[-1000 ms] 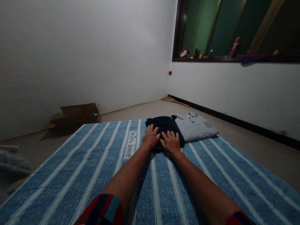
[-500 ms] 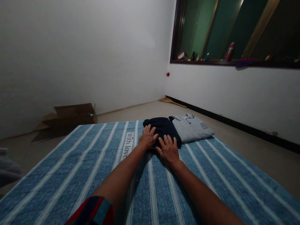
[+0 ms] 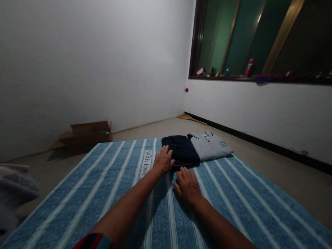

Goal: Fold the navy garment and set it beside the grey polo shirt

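Note:
A folded dark navy garment lies near the far edge of a bed with a blue, white-striped sheet. My left hand is at the garment's near left corner, fingers stretched out and seeming to touch it. Just short of its near edge, my right hand is over the sheet with its fingers spread, holding nothing. Against the dark garment's right side lies a folded grey polo shirt with a black-trimmed collar and a small dark logo.
An opened cardboard box stands on the floor beyond the bed. Pale cloth shows at the left edge. A broom lies by the far corner. Bottles and a red flask stand on the window sill.
My right hand has drawn back off the dark garment toward me. My left hand has stayed at its left corner. The garment looks flatter, and the view has shifted slightly.

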`<state>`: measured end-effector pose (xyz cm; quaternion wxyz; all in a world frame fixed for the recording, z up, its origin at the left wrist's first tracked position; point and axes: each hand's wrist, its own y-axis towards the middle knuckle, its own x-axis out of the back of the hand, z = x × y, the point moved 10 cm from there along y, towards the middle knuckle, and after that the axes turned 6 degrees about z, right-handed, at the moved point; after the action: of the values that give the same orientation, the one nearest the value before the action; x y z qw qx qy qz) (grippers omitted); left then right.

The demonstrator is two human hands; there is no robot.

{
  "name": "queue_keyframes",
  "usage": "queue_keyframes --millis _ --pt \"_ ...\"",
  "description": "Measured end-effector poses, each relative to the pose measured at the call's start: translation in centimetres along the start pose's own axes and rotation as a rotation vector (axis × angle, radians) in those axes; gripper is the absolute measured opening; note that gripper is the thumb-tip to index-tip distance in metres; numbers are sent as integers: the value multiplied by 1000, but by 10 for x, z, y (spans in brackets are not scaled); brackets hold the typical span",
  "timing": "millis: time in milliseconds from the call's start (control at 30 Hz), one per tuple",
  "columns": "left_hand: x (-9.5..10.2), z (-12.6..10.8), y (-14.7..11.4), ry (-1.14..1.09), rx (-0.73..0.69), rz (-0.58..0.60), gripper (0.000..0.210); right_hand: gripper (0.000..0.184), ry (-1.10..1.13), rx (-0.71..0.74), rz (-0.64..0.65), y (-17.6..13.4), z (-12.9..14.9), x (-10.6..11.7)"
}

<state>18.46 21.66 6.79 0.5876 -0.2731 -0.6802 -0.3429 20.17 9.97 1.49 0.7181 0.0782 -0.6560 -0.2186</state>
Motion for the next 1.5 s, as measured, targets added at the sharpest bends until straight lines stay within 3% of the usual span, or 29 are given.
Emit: queue_keyframes --millis 167,367,667,800,1033,1300,1500 --pt "-3 -16 -69 -4 -110 -34 35 32 65 68 16 -45 37 12" --pt "-28 -18 -152 -14 -202 -91 30 24 160 197 -1 -87 86 21" --pt "-25 -10 -237 -5 -239 -236 26 15 159 217 -112 -127 121 23" --pt "-25 -6 -263 15 -198 -308 23 21 158 187 -184 -140 123 24" --pt "-28 -17 -296 57 -161 -310 29 21 206 179 -75 -143 119 18" --pt "-37 -25 -305 76 -105 -245 32 18 225 162 -19 -143 119 22" --pt "-31 -31 -306 34 -87 -179 33 22 257 171 -5 -146 120 25"
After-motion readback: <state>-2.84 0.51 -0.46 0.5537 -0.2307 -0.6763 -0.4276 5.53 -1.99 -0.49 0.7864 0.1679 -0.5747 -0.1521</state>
